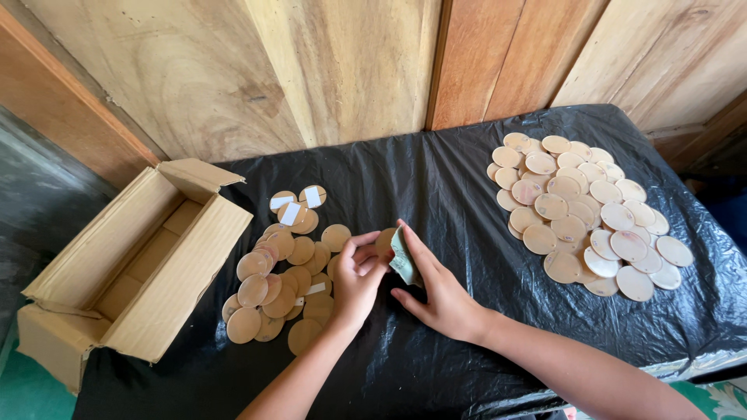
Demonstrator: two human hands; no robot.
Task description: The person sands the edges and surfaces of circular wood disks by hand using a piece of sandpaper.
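Observation:
My left hand pinches a tan round disc at the middle of the table. My right hand holds a small pale green folded pad pressed against that disc. To the left of my hands lies a heap of several tan discs, some with white rectangular stickers. At the right spreads a larger pile of paler, pinkish-tan discs.
A black plastic sheet covers the table. An open, empty cardboard box lies on its side at the left edge. A wooden plank wall stands behind the table. The table's front edge runs near the bottom right.

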